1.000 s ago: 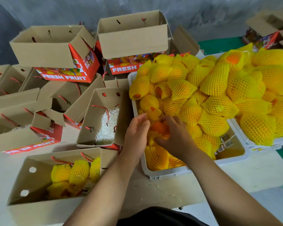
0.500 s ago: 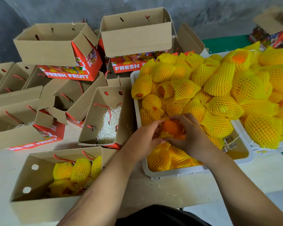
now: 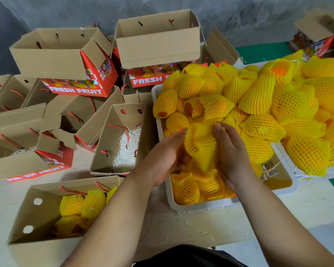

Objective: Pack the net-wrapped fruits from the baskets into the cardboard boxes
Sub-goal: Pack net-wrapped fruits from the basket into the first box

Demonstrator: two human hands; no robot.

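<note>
Fingers [image 3: 218, 132] of both hands are cupping a net-wrapped fruit [image 3: 201, 145] over the white basket [image 3: 210, 206], long axis upright, while the part-filled cardboard box [image 3: 27, 214] is waiting at the counter's near-left corner, nearer the left hand [image 3: 162, 158].

fruit nets [image 3: 216, 106]: yellow foam mesh | boxes [image 3: 156, 43]: matt cardboard | basket [image 3: 201, 206]: smooth white plastic

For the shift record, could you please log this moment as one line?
stage: picking | left hand and right hand: holding a net-wrapped fruit between them | place: over white basket | near box: partly filled
</note>
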